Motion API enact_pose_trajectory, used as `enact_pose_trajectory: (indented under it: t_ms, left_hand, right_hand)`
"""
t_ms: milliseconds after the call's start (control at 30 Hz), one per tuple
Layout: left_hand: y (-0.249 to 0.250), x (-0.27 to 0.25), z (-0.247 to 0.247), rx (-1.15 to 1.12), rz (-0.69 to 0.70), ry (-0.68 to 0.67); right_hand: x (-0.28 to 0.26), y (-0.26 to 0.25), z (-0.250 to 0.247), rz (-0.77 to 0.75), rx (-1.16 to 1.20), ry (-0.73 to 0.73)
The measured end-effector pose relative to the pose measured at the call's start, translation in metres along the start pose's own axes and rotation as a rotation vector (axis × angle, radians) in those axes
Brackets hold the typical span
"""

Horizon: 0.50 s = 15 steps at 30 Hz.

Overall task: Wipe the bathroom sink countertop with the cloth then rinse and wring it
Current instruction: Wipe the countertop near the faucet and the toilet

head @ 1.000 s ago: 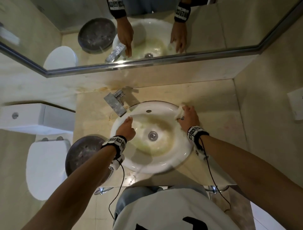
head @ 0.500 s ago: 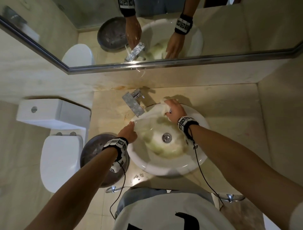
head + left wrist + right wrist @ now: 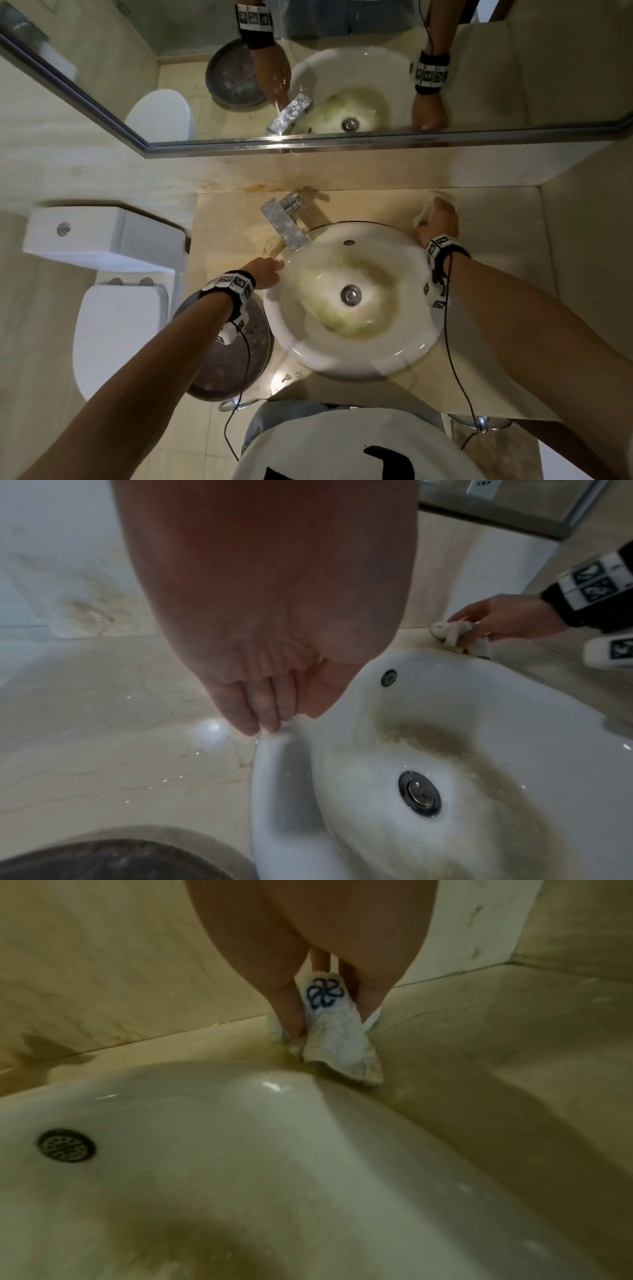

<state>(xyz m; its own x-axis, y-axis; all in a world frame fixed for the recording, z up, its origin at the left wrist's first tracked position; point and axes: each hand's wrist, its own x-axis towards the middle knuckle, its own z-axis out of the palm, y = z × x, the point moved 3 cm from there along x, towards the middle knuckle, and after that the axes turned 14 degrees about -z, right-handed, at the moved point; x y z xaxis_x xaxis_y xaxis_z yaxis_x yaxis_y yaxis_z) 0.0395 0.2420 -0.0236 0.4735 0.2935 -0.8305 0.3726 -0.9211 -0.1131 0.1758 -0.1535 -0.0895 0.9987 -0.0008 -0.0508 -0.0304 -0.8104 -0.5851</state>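
My right hand [image 3: 440, 216] grips a crumpled white cloth [image 3: 424, 211] and presses it on the beige stone countertop [image 3: 370, 207], behind the sink's right side and close to the back wall. In the right wrist view the cloth [image 3: 339, 1031] shows a blue pinwheel mark and trails onto the counter beside the basin. From the left wrist view the cloth [image 3: 455, 633] bulges under that hand [image 3: 507, 618]. My left hand [image 3: 270, 270] holds nothing; its straight fingers [image 3: 253, 710] touch the left rim of the white sink [image 3: 376, 359].
A square chrome faucet [image 3: 282, 222] juts over the basin's back left. The bowl is stained yellow-green around the drain [image 3: 351, 295]. A dark round bin [image 3: 226, 359] and a white toilet [image 3: 116, 325] stand left of the counter. A mirror [image 3: 342, 68] hangs above; a wall closes the right side.
My right hand has carried the cloth from the sink's back rim rightward onto the countertop near the back wall. The left hand stays on the left rim.
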Motion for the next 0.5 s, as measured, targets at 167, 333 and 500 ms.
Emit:
enact_pose_trajectory:
  t_ms: [167,333,500]
  left_hand:
    - [-0.003,-0.005,0.004,0.010,-0.009,-0.032]
    - [-0.008,-0.006,0.007,-0.011,0.001,-0.036]
    - [-0.006,-0.004,0.000,0.008,0.026,-0.039]
  right_hand:
    - [0.009,-0.060,0.040,-0.063,0.098,-0.233]
    - [0.015,-0.107,0.081,-0.081,0.128,-0.245]
    - [0.011,-0.135,0.109,-0.236,0.185,-0.293]
